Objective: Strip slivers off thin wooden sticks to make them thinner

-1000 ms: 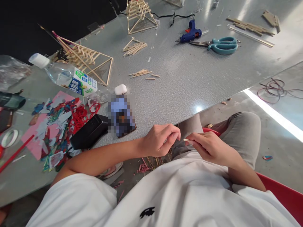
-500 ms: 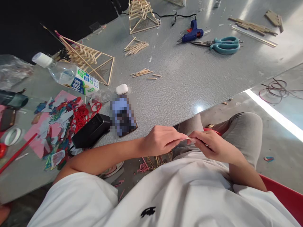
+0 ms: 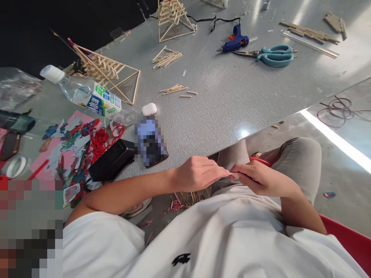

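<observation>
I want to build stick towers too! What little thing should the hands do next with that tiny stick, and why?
Probably lift the small stick up to the table. The left hand and right hand pinch it together low over the lap, while the glue gun and the stick frames sit on the table, out of easy reach.

Grey table [image 3: 232, 100] carries scissors [image 3: 272, 55], glue gun [image 3: 234, 40], bottle [image 3: 84, 92]

open grey table [image 3: 232, 100] ahead, phone [image 3: 150, 143], power bank [image 3: 111, 160] left
</observation>
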`<move>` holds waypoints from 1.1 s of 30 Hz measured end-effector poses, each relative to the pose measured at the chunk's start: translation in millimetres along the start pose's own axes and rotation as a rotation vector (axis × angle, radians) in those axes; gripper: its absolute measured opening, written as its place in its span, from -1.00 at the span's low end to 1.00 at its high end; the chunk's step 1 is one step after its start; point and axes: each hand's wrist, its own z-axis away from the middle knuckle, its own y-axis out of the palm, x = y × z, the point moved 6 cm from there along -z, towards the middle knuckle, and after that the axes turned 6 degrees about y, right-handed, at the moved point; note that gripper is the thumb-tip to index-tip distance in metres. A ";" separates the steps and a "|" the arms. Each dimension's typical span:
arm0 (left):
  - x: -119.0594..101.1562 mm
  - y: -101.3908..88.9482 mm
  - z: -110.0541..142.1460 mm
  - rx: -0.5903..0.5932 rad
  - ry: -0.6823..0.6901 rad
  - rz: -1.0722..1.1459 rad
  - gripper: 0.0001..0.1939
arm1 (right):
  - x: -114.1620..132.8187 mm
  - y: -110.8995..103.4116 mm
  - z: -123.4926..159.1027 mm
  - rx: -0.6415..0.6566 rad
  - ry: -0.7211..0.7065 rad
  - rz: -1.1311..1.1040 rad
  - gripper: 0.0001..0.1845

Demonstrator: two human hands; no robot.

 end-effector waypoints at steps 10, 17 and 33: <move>-0.8 -2.8 -1.6 -0.065 0.007 0.010 -0.88 | -1.4 4.2 -1.4 0.027 -0.044 -0.077 -0.64; 5.3 5.8 0.2 -0.059 -0.125 0.046 -0.89 | -1.0 2.8 1.5 0.065 -0.056 -0.151 -0.58; -3.0 52.5 24.3 0.428 0.083 -0.032 -0.43 | 8.7 -129.8 -149.0 -0.289 0.100 0.674 -0.67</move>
